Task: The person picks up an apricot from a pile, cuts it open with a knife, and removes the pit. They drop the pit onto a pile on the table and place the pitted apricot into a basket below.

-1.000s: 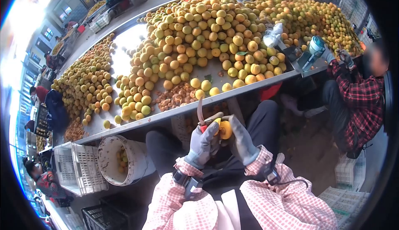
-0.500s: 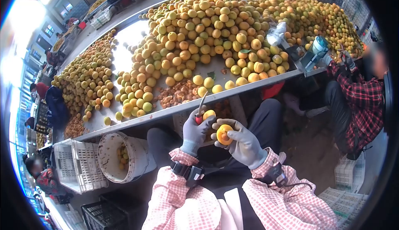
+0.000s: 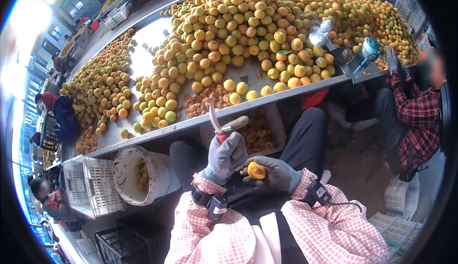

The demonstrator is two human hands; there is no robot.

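Note:
My left hand (image 3: 226,152), in a grey glove, is closed around the red handle of a small knife (image 3: 214,118). Its curved blade points up toward the table edge. Lower and to the right, my gloved right hand (image 3: 276,173) grips an orange apricot (image 3: 256,170), its fingers curled about the fruit. A darker patch shows on the apricot's near face. Beyond both hands, whole apricots (image 3: 229,40) are heaped on the metal table, with a pile of brown apricot stones (image 3: 205,102) near its front edge.
Below the table edge, between my knees, a crate (image 3: 279,142) holds orange fruit pieces. To the left stand a white bucket (image 3: 160,178) with some fruit inside and white plastic crates (image 3: 102,187). A turquoise-lidded bottle (image 3: 365,54) stands right, near a co-worker in a checked shirt (image 3: 415,106).
My left hand has turned, bringing the blade more upright and leftward; the yellow fruit piece seen by it is gone from view. My right hand has lowered slightly with the apricot.

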